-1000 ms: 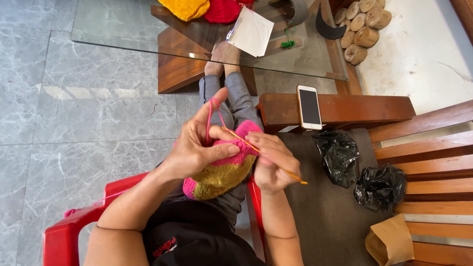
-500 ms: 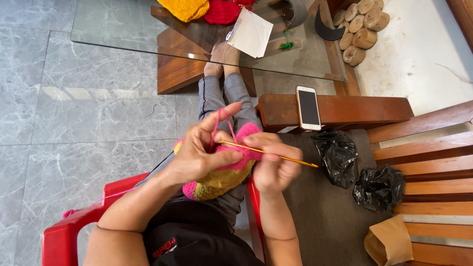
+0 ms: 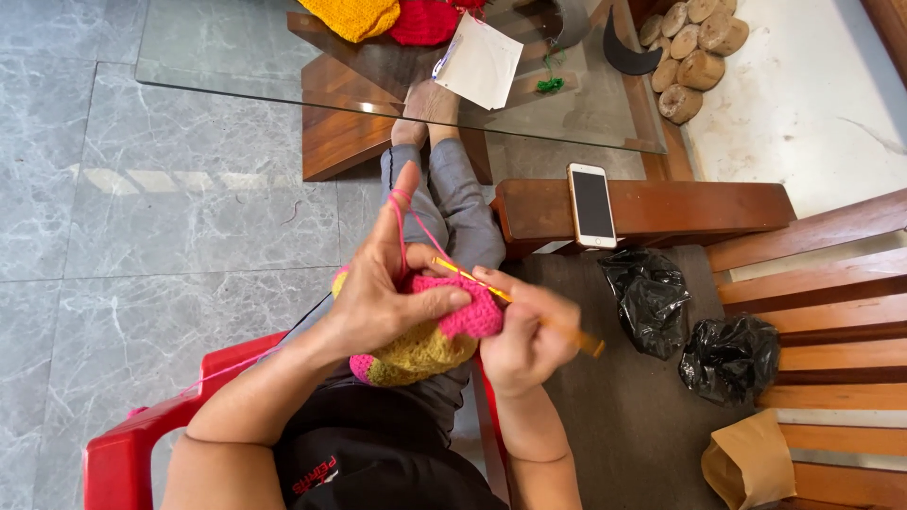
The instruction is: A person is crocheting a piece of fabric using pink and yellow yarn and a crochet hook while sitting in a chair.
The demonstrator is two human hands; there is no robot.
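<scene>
My left hand grips a pink and olive-yellow crochet piece over my lap, with pink yarn looped around its raised index finger. My right hand holds a yellow crochet hook, its tip pointing left into the pink edge of the piece. Both hands nearly touch at the work. A pink strand trails down to the left past my forearm.
I sit in a red plastic chair. A white-framed phone lies on a wooden bench arm. Two black plastic bags and a brown paper bag rest at right. A glass table ahead holds yarn pieces and paper.
The hook has swung from tilted down-right to level and back, its tip working in the pink edge. My left index finger stays raised with the yarn. The piece has shifted slightly.
</scene>
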